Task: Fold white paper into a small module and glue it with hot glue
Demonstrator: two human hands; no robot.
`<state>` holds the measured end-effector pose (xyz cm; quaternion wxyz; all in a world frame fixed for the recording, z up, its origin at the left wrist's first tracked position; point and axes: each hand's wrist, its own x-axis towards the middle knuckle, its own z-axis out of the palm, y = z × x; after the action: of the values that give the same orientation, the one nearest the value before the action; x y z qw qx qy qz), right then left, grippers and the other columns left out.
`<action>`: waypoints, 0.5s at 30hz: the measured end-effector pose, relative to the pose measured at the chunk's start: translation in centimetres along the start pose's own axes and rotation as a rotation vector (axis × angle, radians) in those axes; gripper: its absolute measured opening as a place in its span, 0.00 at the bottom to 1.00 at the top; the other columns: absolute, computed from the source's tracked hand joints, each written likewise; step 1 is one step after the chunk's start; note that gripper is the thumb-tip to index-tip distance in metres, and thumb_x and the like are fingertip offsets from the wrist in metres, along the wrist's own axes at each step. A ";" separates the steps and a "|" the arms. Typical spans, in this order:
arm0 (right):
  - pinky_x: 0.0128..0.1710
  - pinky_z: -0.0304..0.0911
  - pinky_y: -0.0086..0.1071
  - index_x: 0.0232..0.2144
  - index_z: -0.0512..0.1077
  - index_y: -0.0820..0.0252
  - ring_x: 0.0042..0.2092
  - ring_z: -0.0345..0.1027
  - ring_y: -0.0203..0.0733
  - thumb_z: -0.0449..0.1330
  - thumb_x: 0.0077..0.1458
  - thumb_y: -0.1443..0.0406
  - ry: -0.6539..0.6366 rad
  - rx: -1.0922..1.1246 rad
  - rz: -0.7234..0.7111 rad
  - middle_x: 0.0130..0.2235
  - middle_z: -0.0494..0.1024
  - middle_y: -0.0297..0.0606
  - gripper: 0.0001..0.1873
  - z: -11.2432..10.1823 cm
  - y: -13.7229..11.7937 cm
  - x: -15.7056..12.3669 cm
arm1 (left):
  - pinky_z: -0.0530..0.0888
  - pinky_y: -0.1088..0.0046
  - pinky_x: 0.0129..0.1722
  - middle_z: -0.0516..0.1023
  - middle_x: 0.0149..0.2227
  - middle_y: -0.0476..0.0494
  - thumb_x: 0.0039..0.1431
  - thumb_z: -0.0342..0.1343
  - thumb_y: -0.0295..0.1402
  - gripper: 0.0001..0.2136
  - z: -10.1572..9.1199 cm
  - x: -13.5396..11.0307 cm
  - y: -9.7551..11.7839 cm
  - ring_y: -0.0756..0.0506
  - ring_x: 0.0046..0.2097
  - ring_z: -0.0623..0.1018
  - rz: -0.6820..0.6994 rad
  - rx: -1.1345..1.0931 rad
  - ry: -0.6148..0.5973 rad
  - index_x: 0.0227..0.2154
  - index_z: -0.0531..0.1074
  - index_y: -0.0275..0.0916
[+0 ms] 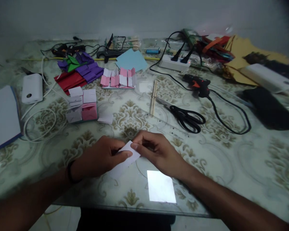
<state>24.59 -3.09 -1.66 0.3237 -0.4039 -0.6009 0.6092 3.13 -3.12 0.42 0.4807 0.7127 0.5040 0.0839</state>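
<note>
Sheet (134, 156) between left grip (104, 156) and right grip (160, 151) is showing smooth, matt paper. Tabletop (231, 166) beneath is gleaming, glass-smooth. Beyond right grip, scissors (179, 111) are showing metal blades (164, 103), plastic handles; sticks (154, 96) beside them are looking woody. Beyond left grip, folded block (89, 112) is showing matt paper.

The floral-patterned tabletop (245, 166) carries black-handled scissors (177, 112), a glue gun (199, 85), thin sticks (153, 104), a white power strip (170, 65) and folded pink-and-white papers (114, 81).
</note>
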 end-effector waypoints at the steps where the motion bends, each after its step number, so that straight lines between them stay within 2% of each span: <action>1: 0.29 0.56 0.30 0.31 0.73 0.60 0.29 0.60 0.35 0.62 0.65 0.58 0.001 0.009 0.009 0.27 0.70 0.30 0.13 0.0 0.1 0.0 | 0.51 0.71 0.24 0.56 0.21 0.54 0.63 0.54 0.40 0.17 0.0 0.0 -0.1 0.52 0.25 0.58 -0.010 -0.005 -0.002 0.21 0.64 0.38; 9: 0.29 0.56 0.29 0.30 0.75 0.61 0.28 0.60 0.34 0.65 0.63 0.54 -0.035 0.003 0.003 0.26 0.70 0.30 0.17 -0.2 0.1 0.0 | 0.54 0.72 0.25 0.59 0.22 0.55 0.64 0.54 0.40 0.16 0.1 0.2 -0.2 0.52 0.25 0.59 0.008 -0.007 -0.002 0.22 0.65 0.38; 12: 0.29 0.56 0.29 0.31 0.75 0.61 0.29 0.61 0.34 0.65 0.63 0.53 -0.056 -0.012 0.035 0.26 0.71 0.30 0.17 -0.2 0.1 0.0 | 0.52 0.72 0.24 0.56 0.21 0.55 0.65 0.54 0.40 0.19 0.1 0.2 0.0 0.52 0.25 0.57 0.032 0.040 0.040 0.20 0.62 0.38; 15: 0.29 0.57 0.30 0.32 0.75 0.61 0.29 0.62 0.35 0.65 0.62 0.54 -0.018 -0.022 0.048 0.27 0.71 0.31 0.16 -0.2 0.1 0.1 | 0.51 0.71 0.24 0.54 0.21 0.55 0.65 0.54 0.40 0.20 -0.1 0.1 0.1 0.52 0.25 0.55 0.032 0.056 0.096 0.20 0.57 0.39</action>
<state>24.76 -2.95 -1.78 0.2991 -0.4160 -0.6007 0.6137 3.20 -2.98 0.45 0.4344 0.7289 0.5172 0.1114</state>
